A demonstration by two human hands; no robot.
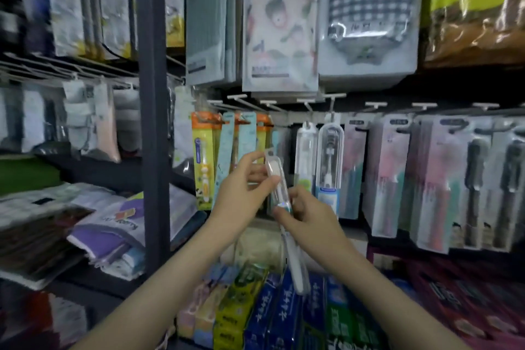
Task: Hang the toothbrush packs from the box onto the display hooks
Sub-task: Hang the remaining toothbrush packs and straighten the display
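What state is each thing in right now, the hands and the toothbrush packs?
toothbrush pack: tilted, held in both hands, not yet hung.
left hand: pinches the pack's top.
right hand: grips the pack's middle.
clear packs: hanging.
orange packs: hanging.

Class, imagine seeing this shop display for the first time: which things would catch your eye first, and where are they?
Centre frame, the left hand and right hand grip a long clear plastic toothbrush pack, tilted, in front of the white display hooks. Behind it, bright orange-and-yellow children's toothbrush packs hang at the left of the row, and blue and green toothpaste boxes stand below.
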